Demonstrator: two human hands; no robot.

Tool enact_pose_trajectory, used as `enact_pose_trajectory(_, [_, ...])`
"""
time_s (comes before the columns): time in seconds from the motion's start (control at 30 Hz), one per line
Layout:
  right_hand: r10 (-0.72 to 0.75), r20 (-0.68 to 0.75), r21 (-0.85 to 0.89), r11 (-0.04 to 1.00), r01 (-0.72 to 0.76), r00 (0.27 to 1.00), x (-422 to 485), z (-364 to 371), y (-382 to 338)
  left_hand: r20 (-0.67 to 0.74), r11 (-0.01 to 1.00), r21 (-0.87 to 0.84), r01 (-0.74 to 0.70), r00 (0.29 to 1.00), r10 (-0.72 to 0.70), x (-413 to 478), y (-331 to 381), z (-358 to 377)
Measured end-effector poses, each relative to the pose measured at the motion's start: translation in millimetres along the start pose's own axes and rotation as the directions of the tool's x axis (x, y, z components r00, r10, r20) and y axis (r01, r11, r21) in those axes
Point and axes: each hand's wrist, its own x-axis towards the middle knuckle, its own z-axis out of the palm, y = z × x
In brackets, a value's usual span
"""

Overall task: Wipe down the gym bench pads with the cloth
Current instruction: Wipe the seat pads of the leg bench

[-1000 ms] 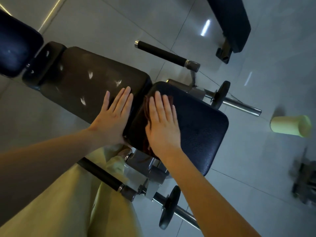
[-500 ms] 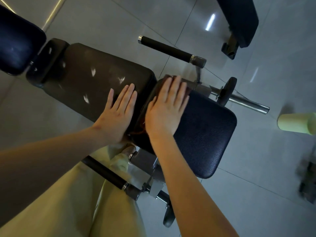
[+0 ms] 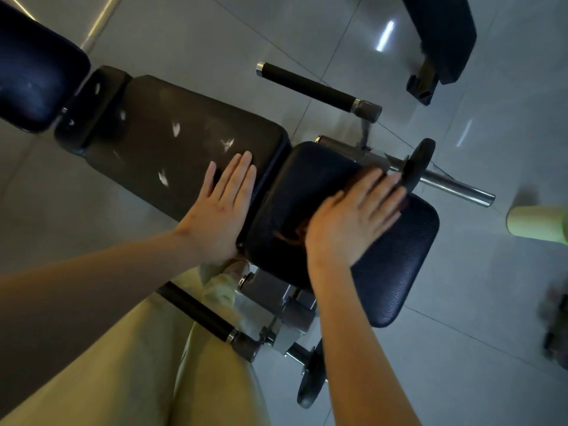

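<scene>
1. Hands: two, the left hand and the right hand.
2. Cloth: one, the cloth, mostly hidden under the right hand.
3. Pads: four, namely a brown pad, a seat pad, a dark-blue pad and a far pad.
4. Black grip bars: two, the far grip and the near grip.
5. Weight discs: two, the far disc and the near disc.
6. Pale green cylinder: one.
</scene>
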Motion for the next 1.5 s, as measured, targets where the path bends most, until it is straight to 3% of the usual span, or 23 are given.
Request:
enact_pose_trajectory(0.17, [-0.359, 0.083, -0.066, 0.929, 0.365, 0.930, -23.8, 20.7, -58.5, -0.008, 0.996, 0.090, -0.008, 1.000, 0.009, -0.4, -3.4, 0.8])
enact_pose_trajectory(0.3, [-0.600, 0.101, -0.057, 0.793, 0.607, 0.793, -60.1, 20.6, -1.5, -0.019, 0.999, -0.036, -0.026, 0.999, 0.026, 0.0, -1.1, -0.4])
enact_pose_trajectory(0.37, [-0.588, 0.117, -0.090, 0.797, 0.598, 0.801, -57.4, 10.5, 54.8, -0.005, 0.999, -0.039, -0.017, 1.000, 0.016, 1.0, -0.5, -0.2])
enact_pose_trajectory(0.47, [-0.414, 0.077, -0.106, 0.901, 0.421, 0.907, -27.2, -7.3, 103.1, 0.015, 0.999, -0.038, -0.014, 1.000, 0.014, 1.8, -1.7, 0.6])
enact_pose_trajectory(0.57, [-0.087, -0.033, -0.044, 0.995, 0.085, 0.996, 6.3, -11.6, 65.2, 0.023, 1.000, -0.021, -0.022, 0.999, 0.022, 2.1, -1.7, -0.5])
enact_pose_trajectory(0.63, [-0.008, -0.025, -0.028, 1.000, 0.007, 1.000, 19.3, -7.5, 16.1, 0.017, 1.000, 0.017, -0.019, 1.000, 0.019, 1.0, -0.5, -1.0])
enact_pose_trajectory(0.7, [-0.129, 0.029, -0.042, 0.991, 0.130, 0.991, 16.1, 0.7, -25.2, 0.027, 0.997, 0.077, -0.006, 1.000, 0.004, 0.3, 2.4, -5.3])
enact_pose_trajectory(0.83, [-0.426, 0.096, -0.004, 0.904, 0.428, 0.900, -20.9, 14.7, -38.7, 0.228, 0.991, 0.132, 0.016, 0.972, -0.046, 2.4, 2.1, -19.6])
enact_pose_trajectory(0.87, [-0.472, 0.114, 0.019, 0.881, 0.473, 0.875, -33.3, 12.5, -31.2, 0.276, 0.997, 0.078, 0.008, 0.961, -0.029, 2.8, 2.5, -27.9])
enact_pose_trajectory(0.93, [-0.553, 0.187, 0.041, 0.830, 0.556, 0.812, -54.6, 6.6, -13.0, 0.318, 0.977, -0.205, 0.052, 0.948, 0.017, 0.7, 3.2, -48.5])
enact_pose_trajectory(1.0, [-0.595, 0.301, 0.183, 0.803, 0.567, 0.745, -61.5, -3.3, 0.5, 0.188, 0.844, -0.523, 0.117, 0.982, -0.020, -7.5, 8.5, -66.4])
enact_pose_trajectory(1.07, [-0.620, 0.325, 0.410, 0.773, 0.484, 0.714, -57.2, -23.7, 8.7, 0.011, 0.744, -0.663, 0.077, 0.996, -0.093, -19.2, 24.7, -73.0])
enact_pose_trajectory(1.13, [-0.604, 0.219, 0.444, 0.761, 0.473, 0.766, -49.2, -39.3, 22.0, -0.071, 0.784, -0.620, 0.035, 0.993, -0.100, -27.9, 53.9, -67.2])
enact_pose_trajectory(1.27, [-0.392, 0.111, 0.132, 0.917, 0.377, 0.913, -25.1, -26.2, 83.9, -0.059, 0.972, -0.227, 0.058, 0.996, -0.073, -18.3, 110.8, -29.3])
enact_pose_trajectory(1.37, [-0.373, 0.094, -0.038, 0.925, 0.378, 0.923, -23.3, -9.7, 116.0, -0.060, 0.992, -0.058, 0.109, 0.992, -0.112, 0.7, 116.6, -19.0])
enact_pose_trajectory(1.5, [-0.383, 0.090, -0.086, 0.917, 0.390, 0.919, -22.7, -3.9, 114.3, -0.098, 0.995, -0.079, 0.056, 0.993, -0.064, 24.3, 109.9, -27.0])
